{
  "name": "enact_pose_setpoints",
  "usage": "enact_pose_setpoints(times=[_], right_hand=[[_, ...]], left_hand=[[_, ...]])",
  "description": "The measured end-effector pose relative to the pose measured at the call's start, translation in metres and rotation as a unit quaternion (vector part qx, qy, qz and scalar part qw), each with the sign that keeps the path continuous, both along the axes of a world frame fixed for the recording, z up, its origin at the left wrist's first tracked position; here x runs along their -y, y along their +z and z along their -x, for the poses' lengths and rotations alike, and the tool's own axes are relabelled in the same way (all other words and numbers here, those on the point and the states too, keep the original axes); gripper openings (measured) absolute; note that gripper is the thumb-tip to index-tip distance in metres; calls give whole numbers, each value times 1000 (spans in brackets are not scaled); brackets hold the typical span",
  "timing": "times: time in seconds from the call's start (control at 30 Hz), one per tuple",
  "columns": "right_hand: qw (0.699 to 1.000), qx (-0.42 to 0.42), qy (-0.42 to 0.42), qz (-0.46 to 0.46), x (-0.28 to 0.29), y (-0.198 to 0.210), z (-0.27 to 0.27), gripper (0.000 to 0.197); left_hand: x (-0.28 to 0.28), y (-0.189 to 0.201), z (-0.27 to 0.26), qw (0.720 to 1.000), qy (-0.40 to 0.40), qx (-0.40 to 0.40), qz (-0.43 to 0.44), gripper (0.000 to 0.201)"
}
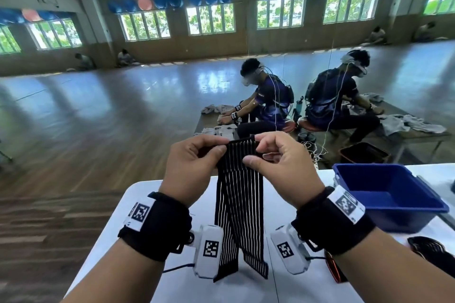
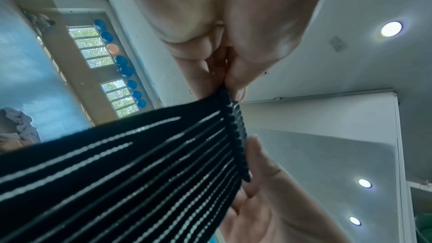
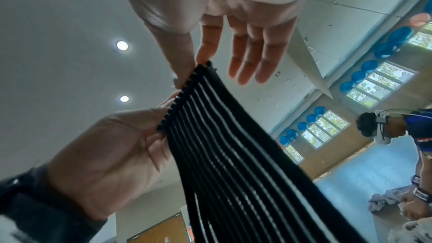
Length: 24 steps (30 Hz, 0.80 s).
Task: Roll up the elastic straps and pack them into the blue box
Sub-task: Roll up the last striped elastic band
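Grip: left hand (image 1: 194, 162) and right hand (image 1: 283, 162) each pinch a top corner of the strap (image 1: 240, 206), thumb against forefinger.
Strap place: held up over the table's (image 1: 177, 288) front edge, its two tails hanging to the surface.
Handling: likely light, limp, stretchy; best taken at the top hem and rolled tight from there.
Texture: black ribbed weave, thin white lines lengthwise.
Box (image 1: 384, 194): blue rigid plastic, open, by the right edge.

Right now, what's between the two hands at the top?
Head view: only the black striped strap's top edge, pinched by the left hand and right hand. Nothing else lies between them.
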State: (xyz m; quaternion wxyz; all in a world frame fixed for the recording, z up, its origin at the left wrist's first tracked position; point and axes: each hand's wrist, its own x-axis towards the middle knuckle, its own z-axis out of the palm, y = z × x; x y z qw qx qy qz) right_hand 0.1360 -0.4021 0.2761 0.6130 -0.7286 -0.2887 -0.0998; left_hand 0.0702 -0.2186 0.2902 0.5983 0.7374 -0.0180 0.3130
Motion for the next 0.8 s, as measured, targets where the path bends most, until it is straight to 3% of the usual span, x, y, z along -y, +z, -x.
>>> enact_pose_setpoints(times=[0.1, 0.3, 0.43, 0.57, 0.8], right_hand=[[999, -5, 33, 24, 4, 1, 5, 39], [999, 12, 27, -34, 3, 7, 5, 34], [998, 2, 25, -56, 4, 9, 4, 33], [998, 21, 22, -48, 6, 8, 2, 32], [999, 24, 32, -36, 9, 6, -6, 29]], left_hand=[[1, 2, -3, 1000, 2, 19, 18, 30], [11, 10, -4, 998, -15, 57, 35, 30], [17, 8, -1, 996, -51, 70, 7, 15], [24, -5, -1, 994, -73, 60, -54, 26], [34, -11, -6, 993, -73, 58, -79, 20]])
